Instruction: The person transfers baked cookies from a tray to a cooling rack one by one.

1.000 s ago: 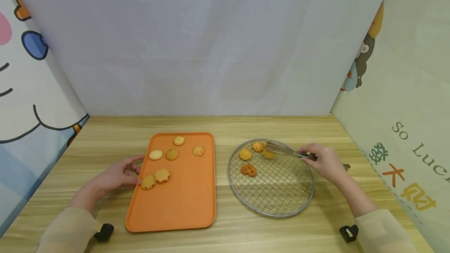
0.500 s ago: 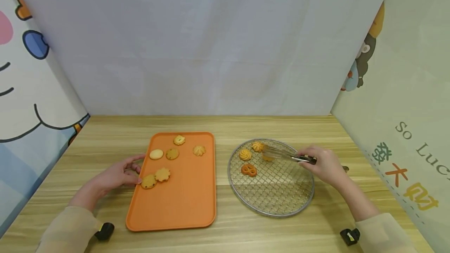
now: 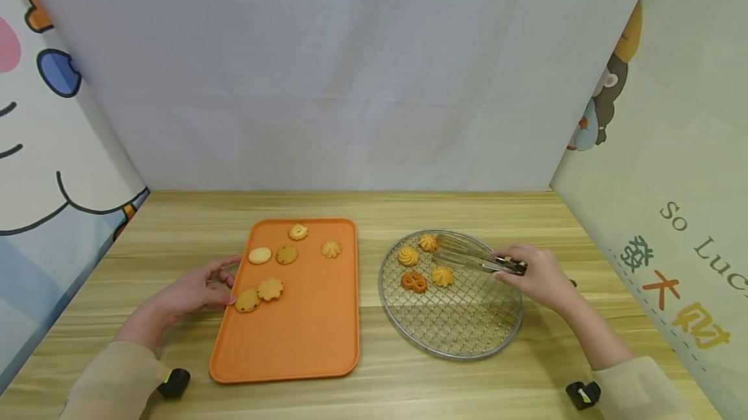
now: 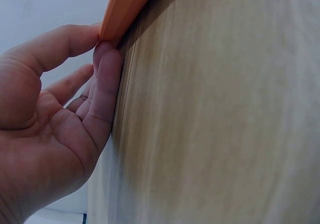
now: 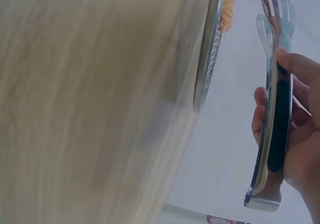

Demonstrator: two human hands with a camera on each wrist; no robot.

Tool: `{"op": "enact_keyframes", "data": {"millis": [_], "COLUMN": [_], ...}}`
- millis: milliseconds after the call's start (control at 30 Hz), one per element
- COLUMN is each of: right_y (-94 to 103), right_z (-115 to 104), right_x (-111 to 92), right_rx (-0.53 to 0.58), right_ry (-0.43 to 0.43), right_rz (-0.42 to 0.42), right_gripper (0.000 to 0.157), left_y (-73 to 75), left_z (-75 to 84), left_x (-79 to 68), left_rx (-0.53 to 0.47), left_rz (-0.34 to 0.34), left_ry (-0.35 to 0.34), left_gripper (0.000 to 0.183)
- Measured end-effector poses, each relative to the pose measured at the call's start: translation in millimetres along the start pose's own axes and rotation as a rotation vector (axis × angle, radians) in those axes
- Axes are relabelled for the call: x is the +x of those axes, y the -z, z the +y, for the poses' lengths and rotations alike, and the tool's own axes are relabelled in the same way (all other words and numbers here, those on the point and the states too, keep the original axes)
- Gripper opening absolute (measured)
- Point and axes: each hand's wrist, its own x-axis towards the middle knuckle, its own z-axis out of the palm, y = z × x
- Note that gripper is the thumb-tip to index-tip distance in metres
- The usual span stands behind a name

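Observation:
My left hand [image 3: 195, 288] pinches the left rim of the orange tray [image 3: 300, 339] between thumb and finger, as the left wrist view shows. Several cookies lie on that tray, among them a pale oval one [image 3: 260, 256] and two overlapping ones near my thumb. My right hand [image 3: 534, 271] grips metal tongs [image 5: 281, 124] with dark handle pads. The tips of the tongs are spread and hold nothing, above the round wire rack [image 3: 467, 322]. On the rack sit a fluted cookie [image 3: 442, 275], a swirl cookie [image 3: 408, 256], a pretzel [image 3: 413, 282] and a small star-shaped cookie [image 3: 428, 242].
Tray and rack stand side by side on a wood-grain table [image 3: 374, 381], with a strip of bare wood between them. A pale curtain [image 3: 350, 82] hangs behind. Printed panels flank the table on both sides.
The tongs have spread and let go of the fluted cookie, which now lies on the rack close to the pretzel. My left hand and the tray have stayed put.

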Motion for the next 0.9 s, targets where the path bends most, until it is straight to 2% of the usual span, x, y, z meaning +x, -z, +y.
{"op": "enact_keyframes", "data": {"millis": [467,900], "right_y": [10.0,20.8], "right_z": [-18,-48], "right_x": [14,44], "right_rx": [0.037,0.042], "right_ry": [-0.055,-0.066], "right_rz": [-0.04,-0.07], "right_gripper": [0.037,0.04], "left_y": [-0.2,0.0], "left_z": [1.3,3.3], "left_x": [-0.4,-1.5], "left_rx": [0.003,0.012], "left_rz": [0.003,-0.002], "left_ry": [0.011,-0.006], "left_gripper": [0.086,0.086]}}
